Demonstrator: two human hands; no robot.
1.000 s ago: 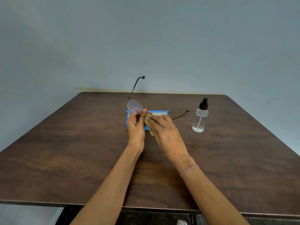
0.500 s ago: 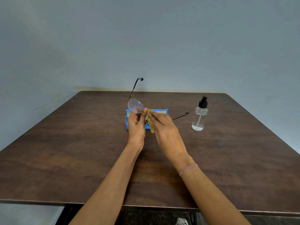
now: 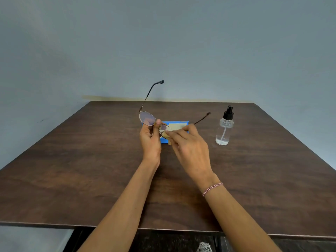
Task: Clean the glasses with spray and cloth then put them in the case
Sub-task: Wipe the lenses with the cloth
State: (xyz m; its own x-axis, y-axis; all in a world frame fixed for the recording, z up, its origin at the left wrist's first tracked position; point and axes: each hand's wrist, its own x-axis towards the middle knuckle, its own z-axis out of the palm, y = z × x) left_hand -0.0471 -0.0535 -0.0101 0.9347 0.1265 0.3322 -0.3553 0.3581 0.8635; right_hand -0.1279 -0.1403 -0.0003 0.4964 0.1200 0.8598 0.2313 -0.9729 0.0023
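Observation:
Thin metal-framed glasses [image 3: 147,118] with round lenses are held up over the middle of the table, their arms unfolded, one pointing up and one to the right. My left hand [image 3: 150,140] pinches the frame at the bridge between thumb and fingers. My right hand [image 3: 189,142] pinches a small yellowish cloth [image 3: 166,135] around the right lens. Behind the hands on the table is the blue case [image 3: 181,123], mostly hidden. A clear spray bottle [image 3: 224,130] with a black nozzle stands to the right of my hands.
The dark wooden table [image 3: 91,170] reaches to a grey-blue wall at the back. Its near edge runs under my forearms. A thin beaded bracelet [image 3: 212,188] is on my right wrist.
My right hand has slid the cloth over the right lens and drawn slightly down and right. The glasses tilted a little; the right arm of the frame now points higher.

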